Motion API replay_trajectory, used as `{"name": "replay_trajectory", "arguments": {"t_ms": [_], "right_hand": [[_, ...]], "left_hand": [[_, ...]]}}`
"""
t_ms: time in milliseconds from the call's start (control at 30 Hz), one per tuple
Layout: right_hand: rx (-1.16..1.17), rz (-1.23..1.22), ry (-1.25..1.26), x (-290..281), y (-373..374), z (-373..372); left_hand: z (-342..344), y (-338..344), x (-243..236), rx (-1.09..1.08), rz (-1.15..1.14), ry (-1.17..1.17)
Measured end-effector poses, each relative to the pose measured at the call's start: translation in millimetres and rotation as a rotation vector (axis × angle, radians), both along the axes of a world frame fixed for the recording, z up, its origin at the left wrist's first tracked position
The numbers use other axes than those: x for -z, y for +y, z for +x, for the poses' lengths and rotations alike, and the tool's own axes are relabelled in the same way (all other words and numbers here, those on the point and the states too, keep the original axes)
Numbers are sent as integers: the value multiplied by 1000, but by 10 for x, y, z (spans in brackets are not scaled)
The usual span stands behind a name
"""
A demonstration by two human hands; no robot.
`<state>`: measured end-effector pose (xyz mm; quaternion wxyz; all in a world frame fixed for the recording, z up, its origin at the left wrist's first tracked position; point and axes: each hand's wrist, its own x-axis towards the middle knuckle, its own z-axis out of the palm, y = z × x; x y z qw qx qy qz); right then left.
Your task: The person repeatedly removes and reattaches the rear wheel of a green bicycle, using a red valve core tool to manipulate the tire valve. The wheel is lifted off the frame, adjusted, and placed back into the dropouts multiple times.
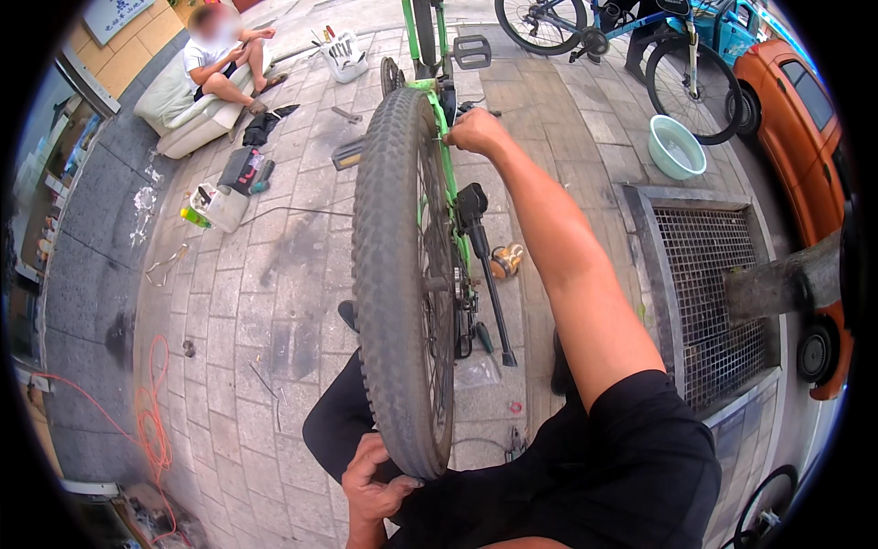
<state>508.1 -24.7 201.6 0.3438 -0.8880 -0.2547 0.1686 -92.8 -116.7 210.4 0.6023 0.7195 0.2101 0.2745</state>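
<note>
A bicycle with a green frame [449,170] stands in front of me, its knobbly tyre [389,238] running toward my lap. My left hand [373,483] is closed on the near end of that tyre, fingers along its side and thumb across the tread. With the arm stretched out, my right hand [477,133] is closed in a pinch beside the green frame tube, near the far end of the wheel. Whatever its fingertips grip is hidden. Below that hand a black kickstand [487,274] slants down from the frame. Pedals [472,52] show beyond the wheel.
A gold-coloured round object [506,261] and a screwdriver [483,338] lie by the wheel. At left are a toolbox [240,172], a white container [218,209] and an orange cord [154,430]. A person sits on a sofa [197,123]. Right: green basin [677,148], metal grate [709,293], orange vehicle [796,137].
</note>
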Motion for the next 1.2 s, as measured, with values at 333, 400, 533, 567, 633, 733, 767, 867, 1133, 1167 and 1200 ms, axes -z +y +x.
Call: {"name": "replay_trajectory", "arguments": {"t_ms": [333, 400, 533, 567, 633, 733, 767, 867, 1133, 1167, 1200], "right_hand": [[2, -4, -17, 21, 31, 18], [9, -9, -14, 24, 24, 34], [-12, -23, -7, 18, 31, 26], [-17, -21, -5, 8, 32, 11], [-13, -18, -15, 17, 30, 32], [2, 10, -93, 63, 54, 27], [8, 24, -130, 80, 63, 24], [12, 12, -119, 91, 36, 61], [8, -37, -3, 38, 56, 62], [15, -38, 1, 52, 56, 74], [13, -36, 5, 44, 48, 61]], "left_hand": [[-377, 102, 283, 177, 362, 442], [-341, 177, 258, 122, 364, 428], [-173, 242, 134, -41, 29, 151], [-123, 222, 62, -40, -11, 72], [-18, 208, -16, 2, -18, -50], [119, 58, -133, -6, 1, -81], [105, 21, -105, -42, -62, -69], [62, 41, -124, -3, -9, -6], [-351, 30, 311, 157, 90, 252], [-425, 49, 393, 188, 50, 303], [-427, 65, 380, 205, 46, 335]]}}
